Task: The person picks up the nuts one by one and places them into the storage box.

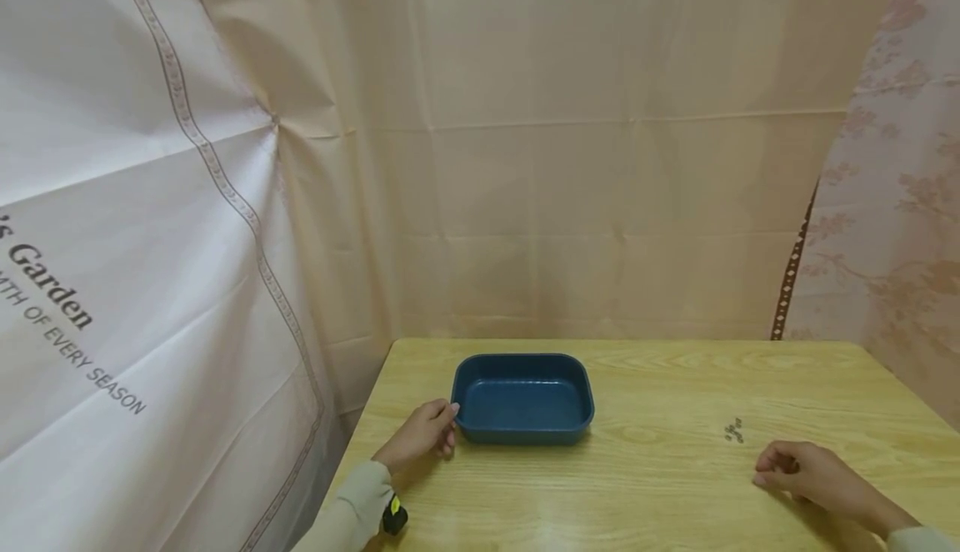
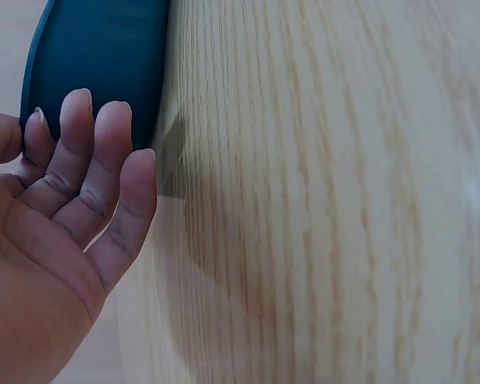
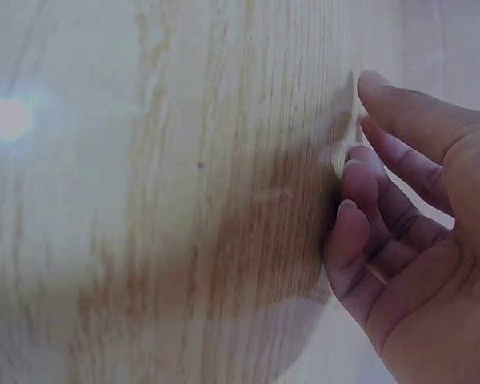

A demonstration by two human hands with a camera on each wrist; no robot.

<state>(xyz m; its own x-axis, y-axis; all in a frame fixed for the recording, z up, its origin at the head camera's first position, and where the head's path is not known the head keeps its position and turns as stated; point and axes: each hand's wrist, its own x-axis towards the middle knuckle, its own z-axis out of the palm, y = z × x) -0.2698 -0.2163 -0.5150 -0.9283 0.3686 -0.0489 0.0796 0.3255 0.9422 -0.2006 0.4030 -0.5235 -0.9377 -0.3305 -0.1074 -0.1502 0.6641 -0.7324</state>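
Observation:
A dark blue rectangular baking dish (image 1: pixel 522 436) with rounded corners stands on the table, and nothing shows inside it. My left hand (image 1: pixel 423 434) is at its left end, pinching the rim between thumb and index finger. In the left wrist view, the other fingers of the left hand (image 2: pixel 72 208) are bent beside the outer wall of the dish (image 2: pixel 104 56). Loosely curled, my right hand (image 1: pixel 813 477) rests low over the table at the right with nothing visible in it. Several small dark pieces (image 1: pixel 734 431) lie just beyond it, too small to identify.
The wood-grain table (image 1: pixel 637 494) reaches back to a beige cloth (image 1: pixel 600 202). A white printed cloth (image 1: pixel 150 285) hangs at the left, a floral one (image 1: pixel 900 227) at the right. A black strap device with a yellow mark (image 1: pixel 394 515) sits at the left wrist.

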